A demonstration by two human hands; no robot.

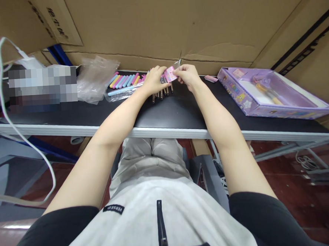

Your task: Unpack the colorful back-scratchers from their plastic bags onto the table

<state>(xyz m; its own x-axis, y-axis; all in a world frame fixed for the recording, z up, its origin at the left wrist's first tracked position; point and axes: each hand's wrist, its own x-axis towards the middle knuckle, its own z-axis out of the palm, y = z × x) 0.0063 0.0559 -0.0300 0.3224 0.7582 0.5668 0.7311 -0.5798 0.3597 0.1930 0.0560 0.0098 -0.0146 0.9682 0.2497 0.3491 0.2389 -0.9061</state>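
Note:
My right hand [188,76] pinches the right end of a small pink printed card [170,74]. Clear film juts up beside these fingers. Curved over a clear plastic bag [118,97], my left hand [153,81] grips it from above, thumb and fingers on either side near the card. A light blue pen [125,91] lies inside the bag. Under and in front of the left hand, several thin dark sticks with metallic ends [161,95] point toward me; their far ends are hidden. Behind the bag lies a row of pink, yellow and blue pens [127,80], partly covered by the left hand.
Crumpled clear plastic bags [95,81] lie to the left, next to a blurred-out patch. At right, a purple printed box [242,101] holds a wrapped item; a small pink card packet [211,78] lies beside it. Cardboard [161,23] walls the black table's [177,113] back. A white cable [23,135] hangs left.

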